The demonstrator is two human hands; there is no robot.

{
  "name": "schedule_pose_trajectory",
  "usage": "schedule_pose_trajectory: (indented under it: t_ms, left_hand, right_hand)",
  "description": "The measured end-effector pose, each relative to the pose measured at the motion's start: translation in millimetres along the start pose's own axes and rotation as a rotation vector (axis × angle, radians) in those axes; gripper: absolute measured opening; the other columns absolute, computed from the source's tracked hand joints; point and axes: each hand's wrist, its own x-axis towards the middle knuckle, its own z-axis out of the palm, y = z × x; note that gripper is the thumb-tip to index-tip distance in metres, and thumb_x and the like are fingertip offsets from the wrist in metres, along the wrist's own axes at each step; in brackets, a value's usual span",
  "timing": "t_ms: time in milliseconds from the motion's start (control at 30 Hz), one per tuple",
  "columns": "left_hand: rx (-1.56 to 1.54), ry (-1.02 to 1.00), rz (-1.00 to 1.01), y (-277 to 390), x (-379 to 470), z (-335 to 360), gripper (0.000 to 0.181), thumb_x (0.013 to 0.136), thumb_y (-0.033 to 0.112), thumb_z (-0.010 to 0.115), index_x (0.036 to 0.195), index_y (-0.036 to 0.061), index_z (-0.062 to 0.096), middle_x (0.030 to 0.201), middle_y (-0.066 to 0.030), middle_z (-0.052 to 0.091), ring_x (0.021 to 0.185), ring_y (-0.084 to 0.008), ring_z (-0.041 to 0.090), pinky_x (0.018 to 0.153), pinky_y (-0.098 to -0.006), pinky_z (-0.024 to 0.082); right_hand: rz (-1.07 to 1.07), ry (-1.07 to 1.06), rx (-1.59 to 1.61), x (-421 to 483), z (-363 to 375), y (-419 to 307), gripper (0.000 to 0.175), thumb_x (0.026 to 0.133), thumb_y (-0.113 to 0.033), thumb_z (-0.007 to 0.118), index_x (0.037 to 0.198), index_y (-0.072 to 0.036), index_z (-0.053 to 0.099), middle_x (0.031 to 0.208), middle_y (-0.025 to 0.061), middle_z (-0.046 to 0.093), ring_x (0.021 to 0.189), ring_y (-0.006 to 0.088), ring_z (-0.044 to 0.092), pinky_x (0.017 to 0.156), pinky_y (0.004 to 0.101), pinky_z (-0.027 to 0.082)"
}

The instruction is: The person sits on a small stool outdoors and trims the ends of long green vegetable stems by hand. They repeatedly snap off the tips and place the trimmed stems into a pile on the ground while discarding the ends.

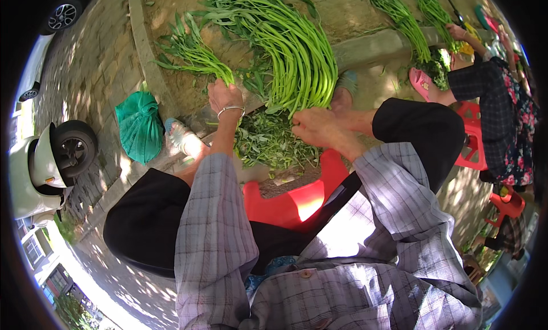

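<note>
My left hand [224,100], with a bangle at the wrist, is closed around the stem ends of a small bunch of leafy green vegetable [199,58]. To its right lies a large curved heap of long green stems [295,52], leaves towards the top of the view. My right hand [314,124] is at the heap's lower stem ends, fingers bent; whether it grips a stem I cannot tell. Below and between both hands, torn leaves and short stem pieces [274,141] are piled on the ground.
A tied green bag [139,126] stands by my left foot. A red plastic stool [274,208] is beneath me. A concrete curb [368,47] crosses behind the heap. At right a person in a pink clog [419,82] sits near more stem bunches [400,20]. A parked scooter [38,171] stands far left.
</note>
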Motion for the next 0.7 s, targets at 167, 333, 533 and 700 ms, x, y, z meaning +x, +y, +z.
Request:
schedule_pose_trajectory:
  t_ms: [167, 333, 533, 700]
  left_hand:
    - [-0.038, -0.105, 0.134, 30.1, -27.7, -1.9, 0.013, 0.076, 0.010, 0.058, 0.080, -0.0022, 0.057, 0.086, -0.0218, 0.055, 0.081, -0.0388, 0.056, 0.070, -0.0458, 0.046]
    - [-0.045, -0.292, 0.165, 47.2, -64.9, 11.2, 0.010, 0.078, 0.008, 0.057, 0.077, -0.0013, 0.057, 0.082, -0.0202, 0.056, 0.080, -0.0373, 0.057, 0.068, -0.0447, 0.047]
    - [-0.163, -0.346, 0.267, 57.6, -106.1, 29.6, 0.009, 0.078, 0.008, 0.056, 0.078, -0.0011, 0.058, 0.082, -0.0195, 0.057, 0.077, -0.0371, 0.059, 0.068, -0.0447, 0.048]
    - [-0.241, -0.370, 0.232, 63.6, -111.8, 28.0, 0.011, 0.079, 0.009, 0.055, 0.079, -0.0009, 0.059, 0.080, -0.0210, 0.059, 0.075, -0.0387, 0.059, 0.067, -0.0455, 0.048]
  right_hand:
    - [0.497, 0.368, 0.053, 39.4, -20.0, 64.2, 0.027, 0.073, -0.024, 0.053, 0.085, -0.002, 0.065, 0.083, 0.0213, 0.063, 0.080, 0.0383, 0.061, 0.073, 0.0448, 0.047]
    - [0.610, 0.702, 0.191, 57.9, -20.4, 97.1, 0.031, 0.070, -0.024, 0.057, 0.091, -0.004, 0.066, 0.087, 0.0194, 0.064, 0.086, 0.0369, 0.060, 0.076, 0.0437, 0.046]
    - [0.592, 0.716, 0.066, 82.6, -5.1, 96.1, 0.039, 0.069, -0.029, 0.060, 0.096, -0.002, 0.062, 0.091, 0.0216, 0.062, 0.088, 0.0401, 0.058, 0.075, 0.0442, 0.046]
    - [0.625, 0.719, 0.071, 91.2, 0.5, 83.5, 0.036, 0.070, -0.026, 0.061, 0.092, 0.002, 0.059, 0.101, 0.0269, 0.054, 0.097, 0.0417, 0.052, 0.083, 0.0481, 0.043]
